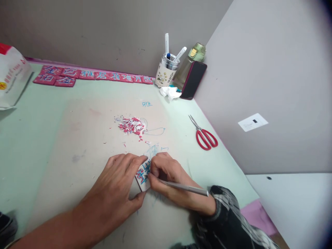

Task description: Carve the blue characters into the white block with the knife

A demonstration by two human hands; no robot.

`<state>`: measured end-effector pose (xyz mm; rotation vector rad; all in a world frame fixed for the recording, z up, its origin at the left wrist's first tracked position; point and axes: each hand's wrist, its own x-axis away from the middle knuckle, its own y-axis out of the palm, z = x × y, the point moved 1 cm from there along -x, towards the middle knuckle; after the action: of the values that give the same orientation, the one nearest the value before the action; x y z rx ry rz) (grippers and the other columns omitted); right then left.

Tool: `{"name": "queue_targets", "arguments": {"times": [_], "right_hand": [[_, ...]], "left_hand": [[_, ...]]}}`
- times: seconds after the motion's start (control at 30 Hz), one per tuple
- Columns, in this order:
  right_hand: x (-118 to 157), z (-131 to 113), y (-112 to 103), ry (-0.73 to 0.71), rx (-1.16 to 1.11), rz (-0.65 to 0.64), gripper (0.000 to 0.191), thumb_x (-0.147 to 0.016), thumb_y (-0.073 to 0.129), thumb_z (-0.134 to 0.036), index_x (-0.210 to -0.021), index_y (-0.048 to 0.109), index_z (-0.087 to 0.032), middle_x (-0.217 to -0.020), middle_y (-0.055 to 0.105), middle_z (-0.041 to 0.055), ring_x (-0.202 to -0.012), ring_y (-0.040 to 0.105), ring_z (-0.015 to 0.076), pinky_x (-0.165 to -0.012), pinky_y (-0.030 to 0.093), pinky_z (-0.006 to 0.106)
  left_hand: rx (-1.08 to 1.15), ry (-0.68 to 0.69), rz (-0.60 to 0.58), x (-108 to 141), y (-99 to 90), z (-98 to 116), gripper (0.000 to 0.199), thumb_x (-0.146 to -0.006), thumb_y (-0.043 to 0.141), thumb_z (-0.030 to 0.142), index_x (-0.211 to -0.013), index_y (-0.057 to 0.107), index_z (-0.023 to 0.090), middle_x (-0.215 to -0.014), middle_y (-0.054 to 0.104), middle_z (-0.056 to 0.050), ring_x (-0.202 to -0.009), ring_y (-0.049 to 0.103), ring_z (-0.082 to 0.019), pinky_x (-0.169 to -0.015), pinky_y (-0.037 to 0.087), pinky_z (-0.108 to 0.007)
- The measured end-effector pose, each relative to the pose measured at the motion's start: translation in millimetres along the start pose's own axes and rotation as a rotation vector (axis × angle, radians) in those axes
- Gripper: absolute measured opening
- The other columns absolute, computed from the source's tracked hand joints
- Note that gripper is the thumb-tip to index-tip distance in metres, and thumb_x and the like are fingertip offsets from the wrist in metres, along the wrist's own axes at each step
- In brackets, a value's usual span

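Note:
A small white block (144, 177) with blue characters and some red cut patches lies on the board at the lower middle. My left hand (124, 176) grips its edges, fingers on the far side and thumb near the front corner. My right hand (166, 173) is closed around a slim silver carving knife (185, 187), its handle slanting down to the right. The knife's tip is hidden behind my fingers at the block's right side. Beyond my hands sits a pile of red and white shavings (132, 126).
Red carved tiles (101, 75) line the back edge. Red-handled scissors (203, 133) lie at right. A pen jar (166, 71), crumpled tissue (170, 92), green bottle (197, 52) and phone (193, 80) stand near the corner. A white bag (15, 76) is at left.

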<state>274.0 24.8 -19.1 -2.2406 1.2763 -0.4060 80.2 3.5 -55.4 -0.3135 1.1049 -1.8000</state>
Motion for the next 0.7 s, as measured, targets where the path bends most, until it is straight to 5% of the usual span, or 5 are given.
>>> {"name": "queue_targets", "arguments": {"times": [0.7], "right_hand": [[-1.2, 0.5, -3.2, -0.025, -0.048, -0.027, 0.031, -0.082, 0.057, -0.005, -0.073, 0.034, -0.024, -0.072, 0.043, -0.0054, -0.07, 0.042, 0.0152, -0.076, 0.038, 0.031]], "left_hand": [[-0.008, 0.007, -0.025, 1.6, -1.8, -0.2, 0.06, -0.082, 0.059, 0.009, -0.138, 0.041, 0.022, -0.124, 0.063, -0.005, -0.116, 0.057, -0.028, -0.105, 0.038, -0.046]]}}
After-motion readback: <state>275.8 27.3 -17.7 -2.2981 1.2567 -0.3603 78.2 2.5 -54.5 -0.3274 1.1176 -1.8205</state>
